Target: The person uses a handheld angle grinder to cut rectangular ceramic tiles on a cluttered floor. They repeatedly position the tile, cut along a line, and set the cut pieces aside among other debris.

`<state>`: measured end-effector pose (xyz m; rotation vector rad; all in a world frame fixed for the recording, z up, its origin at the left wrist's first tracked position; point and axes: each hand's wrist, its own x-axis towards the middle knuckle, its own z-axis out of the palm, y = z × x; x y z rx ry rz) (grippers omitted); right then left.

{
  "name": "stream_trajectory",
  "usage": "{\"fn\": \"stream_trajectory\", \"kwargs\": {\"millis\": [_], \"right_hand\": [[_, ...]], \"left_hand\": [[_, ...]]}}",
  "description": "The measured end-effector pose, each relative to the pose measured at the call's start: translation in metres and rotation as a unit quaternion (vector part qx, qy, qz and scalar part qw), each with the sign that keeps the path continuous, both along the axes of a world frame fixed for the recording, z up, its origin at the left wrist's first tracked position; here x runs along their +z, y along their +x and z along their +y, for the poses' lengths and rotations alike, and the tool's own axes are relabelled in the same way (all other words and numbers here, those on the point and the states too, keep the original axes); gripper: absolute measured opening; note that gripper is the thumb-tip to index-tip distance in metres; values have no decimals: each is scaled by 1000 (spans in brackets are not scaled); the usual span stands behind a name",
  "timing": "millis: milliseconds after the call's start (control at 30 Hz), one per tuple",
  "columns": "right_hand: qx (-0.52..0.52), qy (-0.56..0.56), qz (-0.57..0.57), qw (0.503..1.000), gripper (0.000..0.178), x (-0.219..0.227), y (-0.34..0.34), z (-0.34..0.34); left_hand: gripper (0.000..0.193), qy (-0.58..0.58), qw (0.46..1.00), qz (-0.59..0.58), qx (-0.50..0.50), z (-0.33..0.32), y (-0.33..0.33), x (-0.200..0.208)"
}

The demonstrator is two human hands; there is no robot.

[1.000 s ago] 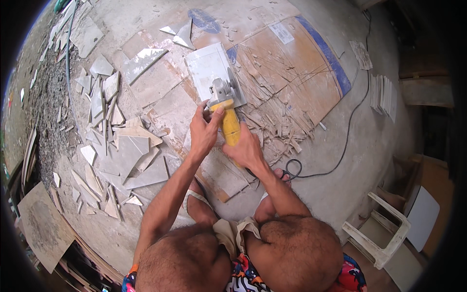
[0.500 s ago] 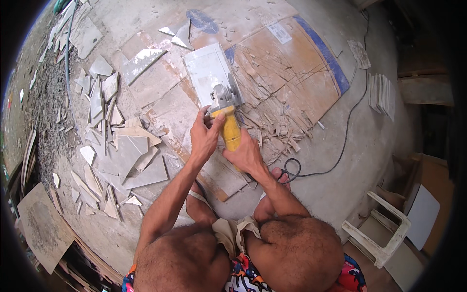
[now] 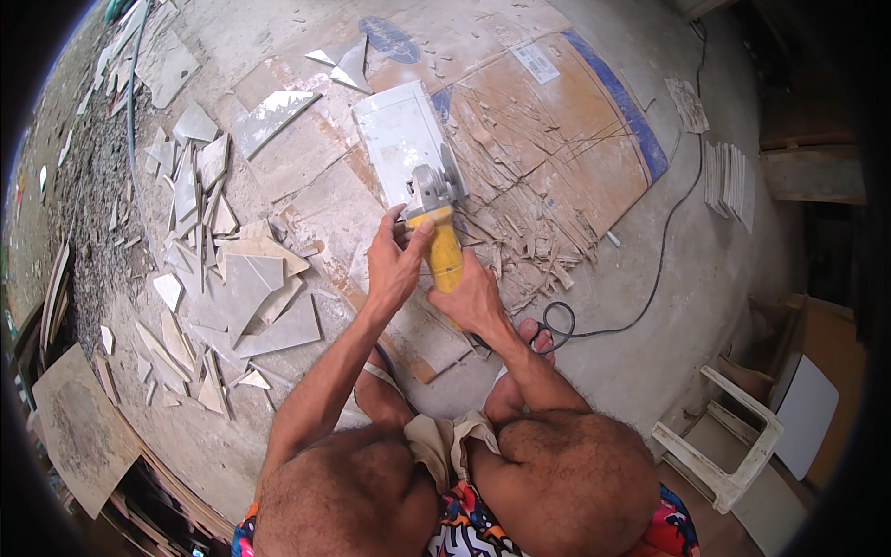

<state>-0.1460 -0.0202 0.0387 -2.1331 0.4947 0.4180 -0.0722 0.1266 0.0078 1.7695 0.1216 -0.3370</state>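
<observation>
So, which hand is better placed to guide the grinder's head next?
Probably the left hand: it holds the yellow grinder close behind the grey head, while the right hand holds farther back.

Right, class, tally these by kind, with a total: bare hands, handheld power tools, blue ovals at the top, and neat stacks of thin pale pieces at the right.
Left hand plus right hand: 2
Yellow angle grinder: 1
Blue oval: 1
Stack of thin pale pieces: 1
Total: 5
</observation>
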Motion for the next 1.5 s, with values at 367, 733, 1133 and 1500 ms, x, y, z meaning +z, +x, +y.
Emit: {"fn": "stream_trajectory", "kwargs": {"millis": [367,733,1133,1500], "right_hand": [[-1,-6,-14,1000,55,-2,-7,0],[8,-12,4,1000,58,-2,-16,-1],[14,-17,8,1000,57,3,-14,-4],[22,1,-26,999,62,7,88,-1]], "left_hand": [[76,-18,1000,1,-2,0,-7,-3],[73,-16,1000,1,-2,-2,-18,-1],[72,-35,999,-15,10,-4,-17,1],[74,-17,999,-17,41,-1,83,-2]]}}
